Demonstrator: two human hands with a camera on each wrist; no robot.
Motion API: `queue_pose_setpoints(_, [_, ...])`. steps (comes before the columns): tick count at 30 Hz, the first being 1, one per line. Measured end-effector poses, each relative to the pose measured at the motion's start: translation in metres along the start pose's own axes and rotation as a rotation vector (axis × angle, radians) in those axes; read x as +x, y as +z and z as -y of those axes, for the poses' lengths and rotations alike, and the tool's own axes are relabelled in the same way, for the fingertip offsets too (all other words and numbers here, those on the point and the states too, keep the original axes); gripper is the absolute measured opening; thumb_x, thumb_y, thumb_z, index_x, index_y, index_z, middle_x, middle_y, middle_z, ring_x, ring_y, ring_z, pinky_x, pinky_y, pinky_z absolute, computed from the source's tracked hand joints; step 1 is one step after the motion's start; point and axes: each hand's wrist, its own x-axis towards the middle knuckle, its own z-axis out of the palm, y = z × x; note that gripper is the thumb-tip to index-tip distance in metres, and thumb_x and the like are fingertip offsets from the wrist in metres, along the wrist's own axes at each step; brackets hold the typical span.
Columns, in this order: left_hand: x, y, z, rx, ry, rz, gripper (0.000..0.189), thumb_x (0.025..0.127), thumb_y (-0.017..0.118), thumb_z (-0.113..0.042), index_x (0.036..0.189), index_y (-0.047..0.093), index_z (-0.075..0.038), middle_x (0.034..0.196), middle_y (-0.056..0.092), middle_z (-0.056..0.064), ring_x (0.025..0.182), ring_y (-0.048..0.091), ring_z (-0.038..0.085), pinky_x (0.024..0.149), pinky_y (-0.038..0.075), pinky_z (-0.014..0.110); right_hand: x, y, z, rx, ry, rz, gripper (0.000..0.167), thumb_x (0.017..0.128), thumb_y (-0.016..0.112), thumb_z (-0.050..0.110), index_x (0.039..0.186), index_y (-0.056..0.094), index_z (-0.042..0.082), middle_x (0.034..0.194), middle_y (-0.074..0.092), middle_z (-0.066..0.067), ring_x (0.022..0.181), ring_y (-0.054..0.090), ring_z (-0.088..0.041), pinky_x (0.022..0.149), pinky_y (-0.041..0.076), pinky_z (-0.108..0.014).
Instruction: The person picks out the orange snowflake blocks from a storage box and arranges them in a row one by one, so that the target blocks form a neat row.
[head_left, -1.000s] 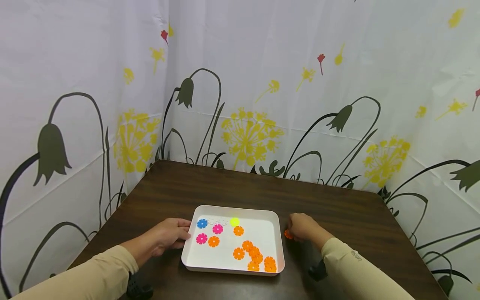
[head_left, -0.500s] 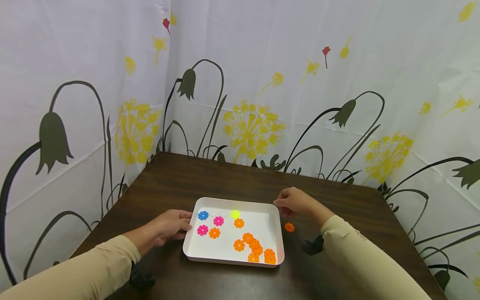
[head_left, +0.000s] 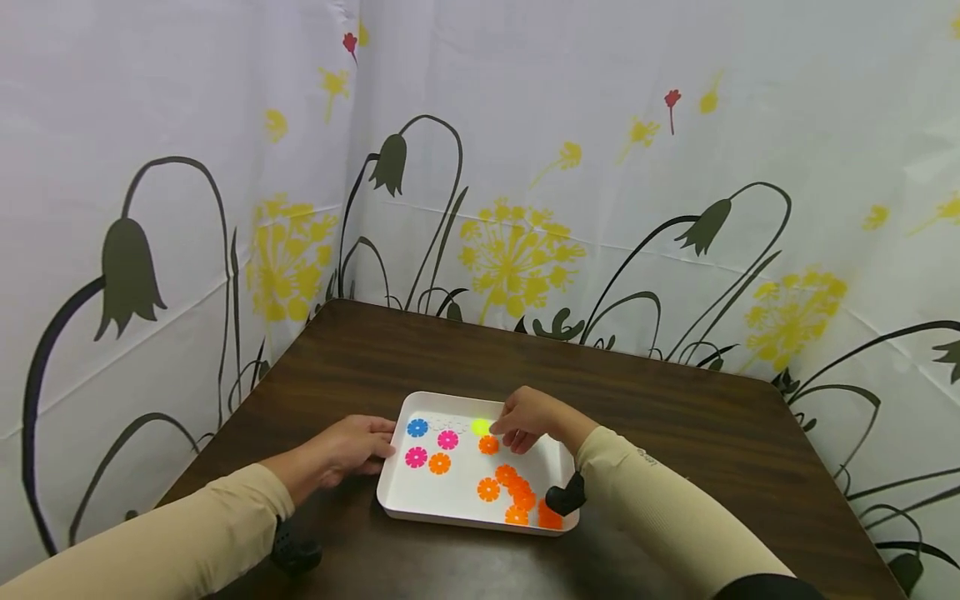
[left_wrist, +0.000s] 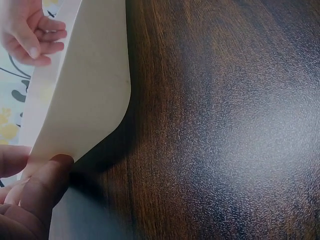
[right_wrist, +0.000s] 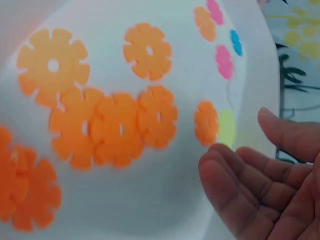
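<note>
A white tray (head_left: 427, 510) holds flat, notched plastic discs. My left hand (head_left: 352, 448) grips its left side, a finger against the outer wall and another fingertip at the rim (left_wrist: 60, 70). Over the back right of the tray hovers my right hand (head_left: 528, 417), thumb apart from the fingers and nothing between them in the right wrist view. Nearest its fingertips are an orange disc (head_left: 488, 444) and a yellow disc (head_left: 481, 427). At the left lie a blue disc (head_left: 417, 427), two pink discs (head_left: 416, 457) and an orange one. More orange discs (right_wrist: 117, 129) overlap toward the front right.
The tray stands on a dark wooden table (head_left: 360, 350). Faint pale pieces (head_left: 446, 425) lie along the tray's back left. A flower-printed white curtain (head_left: 525, 167) hangs behind and beside the table. Black wrist devices (head_left: 566, 495) sit below both wrists.
My right hand has moved from an orange disc on the table, up and left to over the tray. That disc's spot is now behind the right sleeve. The left hand stays at the tray.
</note>
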Motion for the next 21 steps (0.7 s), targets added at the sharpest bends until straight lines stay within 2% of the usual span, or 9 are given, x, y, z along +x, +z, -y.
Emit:
queue_pose_setpoints(7, [0.001, 0.0, 0.0, -0.013, 0.009, 0.0, 0.05, 0.091, 0.065, -0.003, 0.138, 0.049, 0.006, 0.133, 0.059, 0.024, 0.104, 0.067, 0.03, 0.084, 0.059, 0.044, 0.016, 0.024, 0.007, -0.269, 0.04, -0.076, 0.035, 0.079, 0.082, 0.036, 0.085, 0.062, 0.008, 0.068, 0.062, -0.006, 0.056, 0.064, -0.021, 0.056, 0.059, -0.03])
queue_pose_setpoints(13, [0.001, 0.003, -0.002, -0.01, 0.013, 0.0, 0.049, 0.091, 0.065, -0.002, 0.137, 0.05, 0.005, 0.131, 0.06, 0.023, 0.102, 0.068, 0.028, 0.084, 0.059, 0.044, 0.019, 0.036, 0.003, -0.525, -0.015, -0.174, 0.036, 0.074, 0.085, 0.038, 0.08, 0.06, 0.012, 0.066, 0.058, -0.003, 0.051, 0.057, -0.018, 0.049, 0.051, -0.026])
queue_pose_setpoints(15, [0.0, 0.003, -0.002, -0.011, 0.011, -0.001, 0.049, 0.091, 0.065, -0.002, 0.137, 0.051, 0.006, 0.13, 0.061, 0.023, 0.102, 0.068, 0.029, 0.084, 0.059, 0.044, 0.018, 0.038, 0.004, -0.572, -0.036, -0.189, 0.034, 0.074, 0.085, 0.036, 0.08, 0.061, 0.013, 0.066, 0.058, -0.001, 0.052, 0.055, -0.017, 0.049, 0.049, -0.026])
queue_pose_setpoints(21, [0.0, 0.0, 0.0, -0.016, 0.002, -0.005, 0.049, 0.091, 0.065, -0.002, 0.137, 0.051, 0.006, 0.131, 0.06, 0.024, 0.103, 0.067, 0.03, 0.084, 0.059, 0.044, 0.019, 0.041, 0.009, -0.589, -0.05, -0.18, 0.035, 0.074, 0.085, 0.034, 0.085, 0.06, 0.012, 0.068, 0.058, -0.001, 0.055, 0.055, -0.017, 0.051, 0.048, -0.027])
